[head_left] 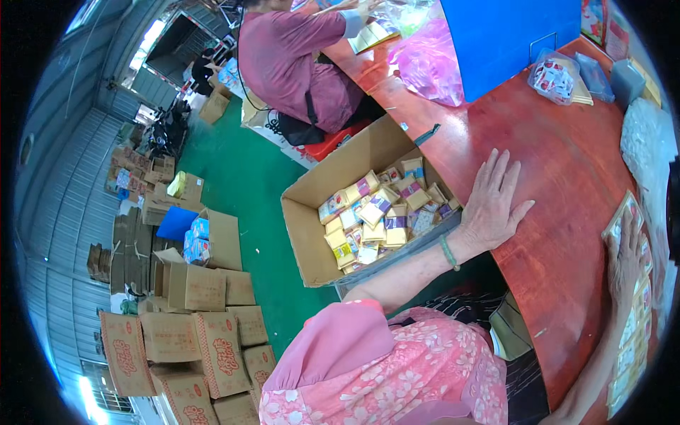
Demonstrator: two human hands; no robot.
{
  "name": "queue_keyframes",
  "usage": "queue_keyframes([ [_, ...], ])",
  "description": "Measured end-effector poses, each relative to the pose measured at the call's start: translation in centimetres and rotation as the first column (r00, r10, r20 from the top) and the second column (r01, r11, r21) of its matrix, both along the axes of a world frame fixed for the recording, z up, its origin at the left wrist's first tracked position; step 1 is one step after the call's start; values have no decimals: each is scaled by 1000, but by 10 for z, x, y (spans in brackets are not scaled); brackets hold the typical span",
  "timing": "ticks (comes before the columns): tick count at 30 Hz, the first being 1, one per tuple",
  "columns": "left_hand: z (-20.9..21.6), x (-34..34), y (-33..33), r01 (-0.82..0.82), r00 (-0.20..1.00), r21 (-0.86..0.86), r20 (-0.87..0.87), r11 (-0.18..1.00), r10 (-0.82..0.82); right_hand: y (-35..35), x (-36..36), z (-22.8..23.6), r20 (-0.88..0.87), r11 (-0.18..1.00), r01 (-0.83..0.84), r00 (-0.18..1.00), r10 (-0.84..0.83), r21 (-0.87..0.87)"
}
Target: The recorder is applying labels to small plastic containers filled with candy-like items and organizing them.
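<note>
My left hand (pixel 492 202), with a green bead bracelet (pixel 449 253) at its wrist, reaches out with fingers spread, palm down, over the red table (pixel 552 212) near its edge. It holds nothing. Just left of it, an open cardboard box (pixel 312 248) contains many small wrapped packets (pixel 375 209), pale yellow with purple or green bands. At the far right my right hand (pixel 625 258) lies with straight fingers on a row of flat, gold-edged packets (pixel 630 340) along the table side. Whether it presses on them I cannot tell.
A co-worker in a mauve top (pixel 283 57) sits beyond the box, hands at the table. A blue bin (pixel 520 42), pink plastic bag (pixel 428 60) and clear bag of small pieces (pixel 554 78) stand on the table. Stacked cartons (pixel 205 340) line the green floor at left.
</note>
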State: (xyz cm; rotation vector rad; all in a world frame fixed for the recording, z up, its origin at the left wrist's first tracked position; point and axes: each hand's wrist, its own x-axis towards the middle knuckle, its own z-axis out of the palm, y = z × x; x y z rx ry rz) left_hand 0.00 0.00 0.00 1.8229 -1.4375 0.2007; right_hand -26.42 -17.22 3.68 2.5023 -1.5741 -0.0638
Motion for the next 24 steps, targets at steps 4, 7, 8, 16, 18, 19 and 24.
queue_keyframes([
  [4, 0, 10, 7, -8, 1000, 27, 6, 1000, 8, 21, 8, -9, 78, 999, -49, 996, 47, 16],
  [7, -3, 17, 11, -7, 1000, 30, 17, 1000, 7, 45, 20, -8, 68, 992, -124, 990, 123, 16],
  [8, -3, 17, 11, -12, 1000, 24, 26, 1000, 11, 56, 25, -3, 62, 988, -130, 990, 125, 80],
  [16, -5, 16, 12, 6, 999, 30, 47, 1000, -8, 105, 29, 5, 58, 945, -270, 963, 264, 184],
  [18, -4, 12, 12, 40, 999, 28, 28, 999, -41, 113, 28, 4, 72, 937, -307, 952, 299, 169],
  [19, -2, 9, 12, 84, 996, 25, -5, 996, -84, 117, 30, 6, 68, 936, -308, 951, 301, 168],
  [24, 5, -16, 6, 266, 961, 14, -85, 964, -264, 122, 25, 2, 86, 940, -285, 958, 273, 189],
])
